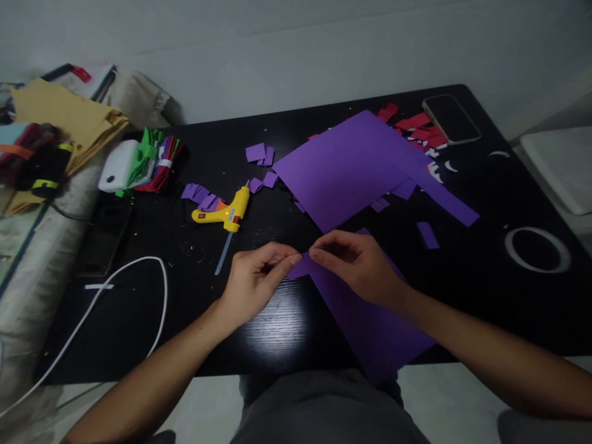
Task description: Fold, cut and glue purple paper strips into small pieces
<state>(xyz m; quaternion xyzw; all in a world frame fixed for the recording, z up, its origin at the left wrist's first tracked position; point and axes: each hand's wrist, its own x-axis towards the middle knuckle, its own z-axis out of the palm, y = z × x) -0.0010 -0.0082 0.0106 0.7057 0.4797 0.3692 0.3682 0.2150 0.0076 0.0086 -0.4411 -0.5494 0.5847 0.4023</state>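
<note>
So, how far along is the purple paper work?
Done: small purple pieces lie cut beside the glue gun. In hand: left hand and right hand pinch one corner of the near purple sheet. Left, it seems: the big purple sheet behind lies mostly uncut, and the glue gun lies untouched.

Dim indoor scene lit from overhead. A soft glare patch lies on the black table (pixel 277 320) just before the left hand (pixel 256 280) and right hand (pixel 356 265), which pinch the purple sheet (pixel 370 327) (all in sharp focus). Shadows under the hands are faint. Wide-angle distortion bends the edges; the left margin is smeared and stretched.
</note>
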